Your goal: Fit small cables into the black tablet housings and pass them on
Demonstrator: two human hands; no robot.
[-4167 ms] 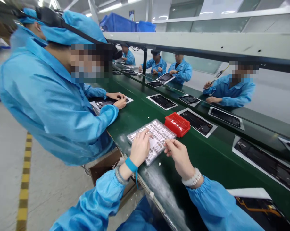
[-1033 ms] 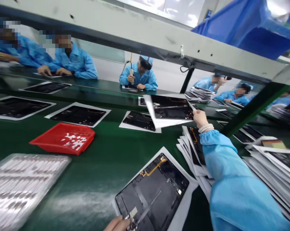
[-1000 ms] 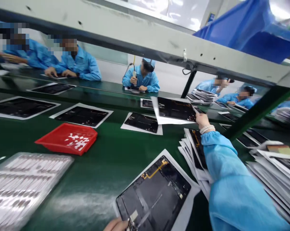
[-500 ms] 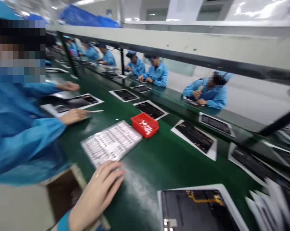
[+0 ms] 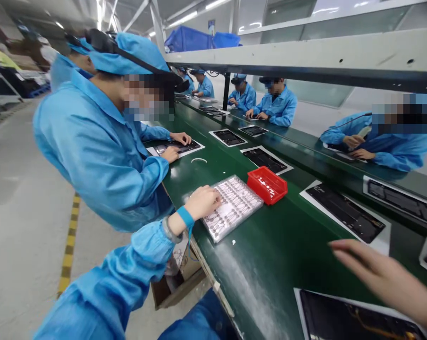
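Note:
My left hand (image 5: 205,202) rests on the near corner of a clear plastic parts tray (image 5: 234,204) with rows of small silvery pieces; its fingers are curled onto the tray. My right hand (image 5: 379,276) hovers open, fingers stretched and blurred, above the green belt (image 5: 270,255) just over a dark tablet shell on a white sheet (image 5: 351,318). A small red bin (image 5: 267,185) with white bits sits at the tray's far end.
A person in a blue smock (image 5: 100,146) works close on my left over a tablet shell (image 5: 178,147). More shells on white sheets (image 5: 344,213) lie along the belt. Other workers sit across under a grey shelf rail (image 5: 305,56). A cardboard box (image 5: 180,278) stands below the belt's edge.
The view swung left from the stacked shells to the parts tray. My left hand moved from the belt's edge onto the tray. My right hand let go of a shell and now hovers free.

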